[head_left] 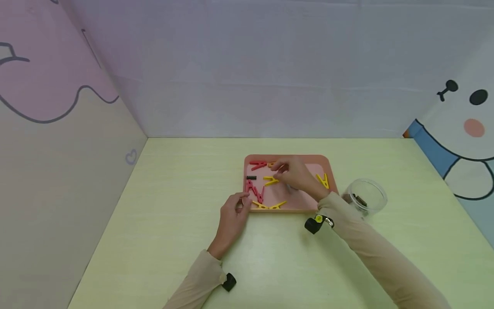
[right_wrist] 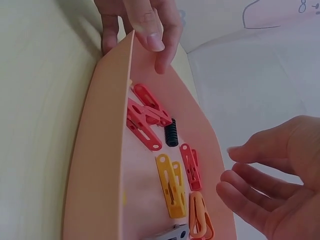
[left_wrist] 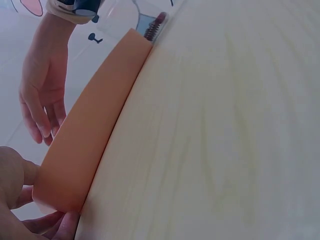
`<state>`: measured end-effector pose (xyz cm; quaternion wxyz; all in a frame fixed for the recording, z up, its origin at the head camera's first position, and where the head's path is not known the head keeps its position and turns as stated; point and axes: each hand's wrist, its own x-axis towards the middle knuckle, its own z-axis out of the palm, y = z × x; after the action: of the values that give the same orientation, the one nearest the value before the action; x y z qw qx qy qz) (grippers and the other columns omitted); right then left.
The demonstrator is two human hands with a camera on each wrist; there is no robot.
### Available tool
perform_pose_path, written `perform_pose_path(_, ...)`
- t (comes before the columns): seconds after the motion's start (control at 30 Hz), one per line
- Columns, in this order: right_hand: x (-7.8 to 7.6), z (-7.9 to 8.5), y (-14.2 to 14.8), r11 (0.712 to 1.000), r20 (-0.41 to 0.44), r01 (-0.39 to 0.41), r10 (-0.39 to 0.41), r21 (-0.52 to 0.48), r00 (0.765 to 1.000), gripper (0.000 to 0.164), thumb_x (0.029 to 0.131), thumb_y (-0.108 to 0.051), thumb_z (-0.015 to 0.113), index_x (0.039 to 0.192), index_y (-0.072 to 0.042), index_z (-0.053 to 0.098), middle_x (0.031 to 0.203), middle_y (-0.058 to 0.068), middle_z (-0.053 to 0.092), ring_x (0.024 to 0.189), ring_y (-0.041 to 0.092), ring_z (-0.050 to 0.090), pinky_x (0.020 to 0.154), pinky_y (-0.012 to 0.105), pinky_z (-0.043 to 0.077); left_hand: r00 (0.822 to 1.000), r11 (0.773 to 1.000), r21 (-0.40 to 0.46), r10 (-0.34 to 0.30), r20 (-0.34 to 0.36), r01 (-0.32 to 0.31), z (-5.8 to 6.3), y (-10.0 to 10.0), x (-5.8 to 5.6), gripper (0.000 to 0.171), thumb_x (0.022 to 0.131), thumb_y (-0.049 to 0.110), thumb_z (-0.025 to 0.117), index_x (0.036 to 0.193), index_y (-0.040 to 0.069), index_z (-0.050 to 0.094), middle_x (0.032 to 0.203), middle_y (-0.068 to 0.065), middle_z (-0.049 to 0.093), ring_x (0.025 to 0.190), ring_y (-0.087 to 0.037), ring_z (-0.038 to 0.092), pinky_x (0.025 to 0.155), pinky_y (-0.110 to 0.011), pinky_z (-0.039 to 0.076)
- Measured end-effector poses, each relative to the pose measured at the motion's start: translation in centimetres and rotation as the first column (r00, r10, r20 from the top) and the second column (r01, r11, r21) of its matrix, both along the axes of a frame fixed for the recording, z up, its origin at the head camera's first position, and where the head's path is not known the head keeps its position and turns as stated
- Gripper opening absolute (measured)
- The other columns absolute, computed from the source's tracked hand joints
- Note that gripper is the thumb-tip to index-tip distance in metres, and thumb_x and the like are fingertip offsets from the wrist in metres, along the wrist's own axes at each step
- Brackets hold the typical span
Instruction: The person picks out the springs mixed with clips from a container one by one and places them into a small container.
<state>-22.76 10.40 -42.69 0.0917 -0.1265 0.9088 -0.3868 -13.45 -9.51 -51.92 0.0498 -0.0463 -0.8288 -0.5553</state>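
Observation:
My left hand [head_left: 233, 219] grips the near left corner of a pink tray [head_left: 293, 210], with fingers on both sides of its wall. My right hand [head_left: 295, 171] hovers above the tray, fingers loosely bent and nothing between them in the right wrist view. Below it lie a yellow clothespin [right_wrist: 171, 192], an orange clothespin [right_wrist: 198, 215] and part of a grey clothespin [right_wrist: 175, 233]. Red clothespins [right_wrist: 145, 122] and a black coil spring [right_wrist: 171, 133] rest on the tray's left side. More yellow clothespins [head_left: 325, 181] lie along its right and front edges.
A clear round tub [head_left: 380, 205] with dark springs [head_left: 360, 200] in it stands right of the tray, close to my right sleeve. The pale wooden table [head_left: 173, 193] meets a light back wall [head_left: 239, 107] behind the tray.

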Motion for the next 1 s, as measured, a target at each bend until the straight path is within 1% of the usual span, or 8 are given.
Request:
perform_pose_path(0.23, -0.5, -0.7, -0.4, 0.999, -0.031, -0.039, 0.039, -0.016, 0.999, 0.016, 0.083, 0.0, 0.068, 0.099, 0.002, 0.069, 0.103, 0.013, 0.065, 0.091, 0.025, 0.06, 0.075, 0.035, 0.053, 1.0, 1.0, -0.01, -0.001, 0.009, 0.001, 0.2, 0.1, 0.1, 0.032, 0.095, 0.027, 0.058, 0.121, 0.008, 0.06, 0.118, -0.003, 0.058, 0.104, -0.015, 0.055, 0.082, -0.031, 0.052)
perform_pose_path(0.37, -0.9, -1.1, -0.9, 0.999, -0.041, -0.045, 0.045, -0.018, 0.998, 0.016, 0.082, 0.0, 0.069, 0.098, 0.003, 0.07, 0.101, 0.015, 0.066, 0.088, 0.025, 0.061, 0.074, 0.035, 0.053, 1.0, 1.0, -0.016, -0.005, 0.017, 0.005, 0.3, 0.0, 0.1, 0.033, 0.095, 0.028, 0.058, 0.121, 0.008, 0.059, 0.119, -0.002, 0.058, 0.105, -0.015, 0.055, 0.083, -0.031, 0.052)
perform_pose_path(0.57, -1.8, -1.8, -1.7, 0.998, -0.046, -0.058, 0.059, 0.012, 0.997, 0.013, 0.082, 0.001, 0.069, 0.095, 0.002, 0.07, 0.095, 0.012, 0.067, 0.084, 0.024, 0.06, 0.071, 0.032, 0.052, 1.0, 1.0, -0.018, -0.005, 0.014, 0.005, 0.6, -0.2, 0.0, 0.032, 0.095, 0.027, 0.058, 0.121, 0.008, 0.059, 0.118, -0.003, 0.058, 0.104, -0.016, 0.055, 0.083, -0.031, 0.052)
perform_pose_path(0.7, -2.1, -2.1, -2.3, 0.996, -0.053, -0.085, 0.087, 0.032, 0.995, 0.013, 0.081, 0.003, 0.069, 0.094, 0.002, 0.07, 0.094, 0.012, 0.068, 0.084, 0.024, 0.06, 0.072, 0.033, 0.053, 1.0, 1.0, -0.019, -0.009, 0.013, 0.01, 0.6, -0.2, 0.1, 0.032, 0.095, 0.026, 0.058, 0.121, 0.007, 0.06, 0.118, -0.003, 0.058, 0.104, -0.016, 0.055, 0.083, -0.03, 0.052)
perform_pose_path(0.83, -2.5, -2.5, -2.8, 0.993, -0.044, -0.114, 0.116, 0.043, 0.992, 0.012, 0.082, 0.001, 0.069, 0.093, 0.002, 0.07, 0.093, 0.012, 0.068, 0.084, 0.025, 0.061, 0.073, 0.033, 0.053, 1.0, 1.0, -0.015, -0.014, 0.013, 0.014, 0.5, -0.2, 0.0, 0.031, 0.095, 0.026, 0.058, 0.12, 0.007, 0.06, 0.118, -0.004, 0.058, 0.104, -0.016, 0.055, 0.083, -0.03, 0.052)
perform_pose_path(1.0, -2.9, -3.0, -3.5, 0.989, -0.034, -0.139, 0.142, 0.058, 0.989, 0.007, 0.083, -0.001, 0.068, 0.09, -0.001, 0.069, 0.092, 0.01, 0.067, 0.083, 0.023, 0.06, 0.071, 0.03, 0.053, 1.0, 1.0, -0.02, -0.015, 0.017, 0.015, 0.5, -0.3, 0.0, 0.032, 0.095, 0.026, 0.058, 0.121, 0.007, 0.06, 0.118, -0.004, 0.058, 0.105, -0.016, 0.055, 0.083, -0.031, 0.052)
